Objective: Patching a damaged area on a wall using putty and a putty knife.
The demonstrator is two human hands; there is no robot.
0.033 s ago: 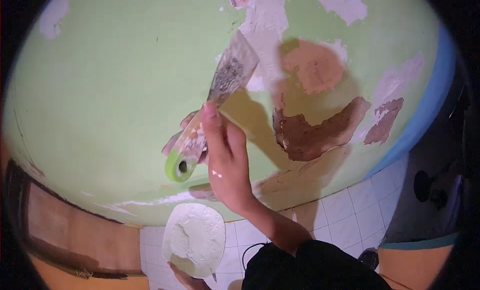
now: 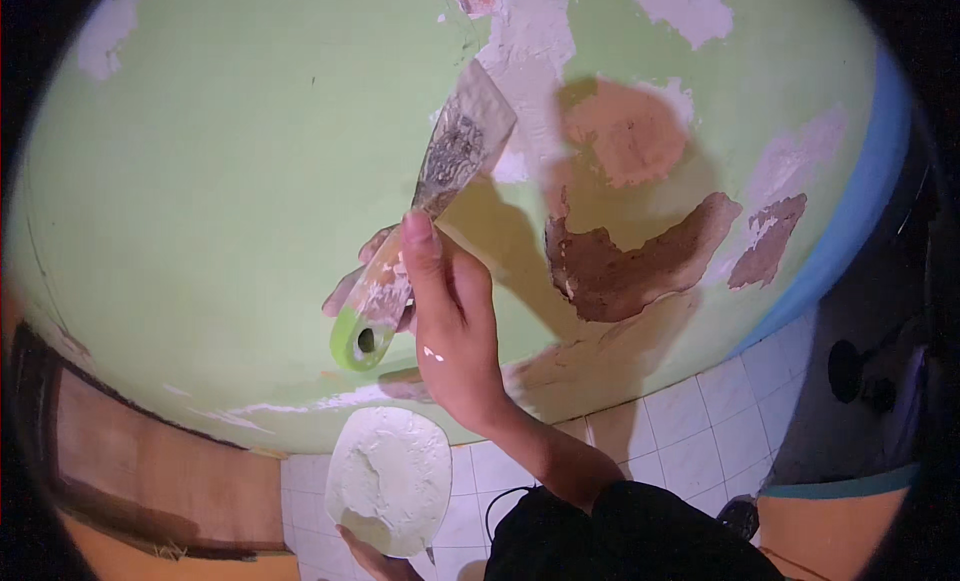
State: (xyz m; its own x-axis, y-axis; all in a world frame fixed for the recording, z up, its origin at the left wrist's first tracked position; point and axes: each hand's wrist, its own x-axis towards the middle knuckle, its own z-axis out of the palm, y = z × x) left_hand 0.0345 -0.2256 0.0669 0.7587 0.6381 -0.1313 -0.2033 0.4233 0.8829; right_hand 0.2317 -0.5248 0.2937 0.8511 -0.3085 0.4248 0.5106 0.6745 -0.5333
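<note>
My right hand [image 2: 455, 331] is closed around the handle of a putty knife [image 2: 465, 141], thumb lying along it. The handle ends in a bright green tip with a hole and has white smears. Grey-white residue coats the blade, which points up in front of the green wall [image 2: 230, 181]; I cannot tell whether it touches. White specks dot my hand. At the bottom, my left hand [image 2: 375, 559], partly cut off, grips the near edge of a rounded white plate [image 2: 333, 481] covered with white putty [image 2: 395, 471]. Its other fingers are hidden beneath.
White filled patches [image 2: 530, 31] and bare brown patches [image 2: 640, 276] mark the wall, which has a blue band [image 2: 850, 241] at right. White floor tiles [image 2: 690, 431] lie below. A wooden panel [image 2: 170, 456] stands lower left, and an orange surface [image 2: 840, 531] lower right.
</note>
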